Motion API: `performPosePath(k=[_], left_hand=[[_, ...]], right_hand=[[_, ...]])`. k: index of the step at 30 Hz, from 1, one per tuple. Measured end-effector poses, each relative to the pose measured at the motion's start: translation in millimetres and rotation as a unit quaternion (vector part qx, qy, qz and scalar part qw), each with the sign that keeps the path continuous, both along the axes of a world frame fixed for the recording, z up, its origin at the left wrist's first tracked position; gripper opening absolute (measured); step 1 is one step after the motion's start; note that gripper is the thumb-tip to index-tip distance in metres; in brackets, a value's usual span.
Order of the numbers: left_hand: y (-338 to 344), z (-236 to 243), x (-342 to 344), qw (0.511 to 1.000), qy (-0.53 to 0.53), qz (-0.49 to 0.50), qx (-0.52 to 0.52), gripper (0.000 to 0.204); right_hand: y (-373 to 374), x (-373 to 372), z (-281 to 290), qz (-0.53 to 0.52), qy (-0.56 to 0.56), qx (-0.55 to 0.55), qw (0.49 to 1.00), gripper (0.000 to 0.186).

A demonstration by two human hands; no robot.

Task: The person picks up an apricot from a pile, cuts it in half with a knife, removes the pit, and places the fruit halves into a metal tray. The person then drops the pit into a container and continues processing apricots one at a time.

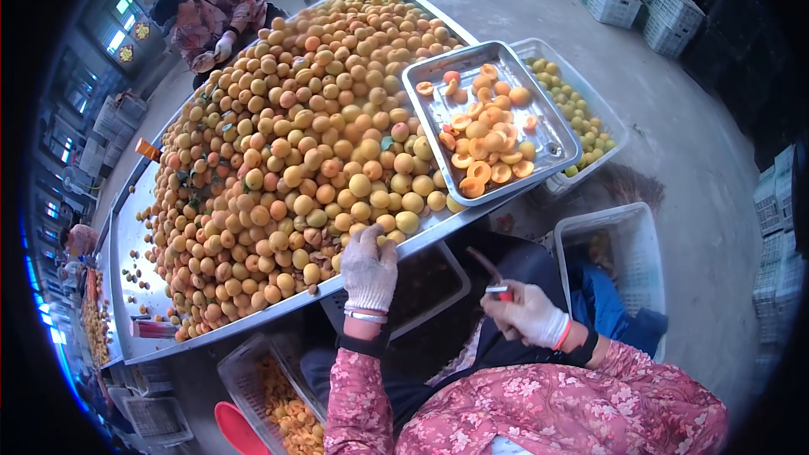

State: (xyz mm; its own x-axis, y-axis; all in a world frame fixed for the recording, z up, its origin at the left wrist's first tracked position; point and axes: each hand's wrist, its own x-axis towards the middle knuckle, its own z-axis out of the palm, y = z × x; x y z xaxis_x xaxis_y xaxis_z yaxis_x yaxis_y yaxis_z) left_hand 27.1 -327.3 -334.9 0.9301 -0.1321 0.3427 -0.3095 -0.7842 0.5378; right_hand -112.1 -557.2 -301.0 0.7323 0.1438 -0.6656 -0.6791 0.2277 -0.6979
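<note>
My left hand [369, 270], in a whitish knit glove, is at the near table edge, its bent fingers closed among the apricots [291, 175] of a large heap. The fingertips are partly hidden, and a yellow apricot [386, 223] lies against them. In front of my body and away from the heap, my gloved right hand [527, 316] is closed around a knife [504, 293] with a red handle part and a thin, curved dark blade pointing away from me. Right of the heap, a metal tray [563, 148] holds halved, orange apricots [489, 135].
Beneath the tray's right side stands a crate [619, 139] of greenish fruit. A white crate [653, 244] with blue cloth is at my right. Below the table are a crate [240, 375] of orange pieces and a red basin [236, 430]. Across the heap sits another person [215, 17].
</note>
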Motion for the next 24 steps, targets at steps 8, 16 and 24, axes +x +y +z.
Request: performPosePath(k=[8, 16, 24], left_hand=[[-9, 1, 46, 0.951, 0.122, -0.045, 0.282, 0.037], [-18, 9, 53, 0.959, 0.139, -0.055, 0.241, 0.038], [-3, -1, 40, 0.991, 0.102, 0.013, 0.088, 0.033]], right_hand=[[2, 2, -29, 0.062, 0.004, -0.009, 0.998, 0.029], [4, 11, -30, 0.032, 0.005, 0.03, 0.999, 0.022], [13, -1, -21, 0.007, -0.022, 0.0, 1.0, 0.024]])
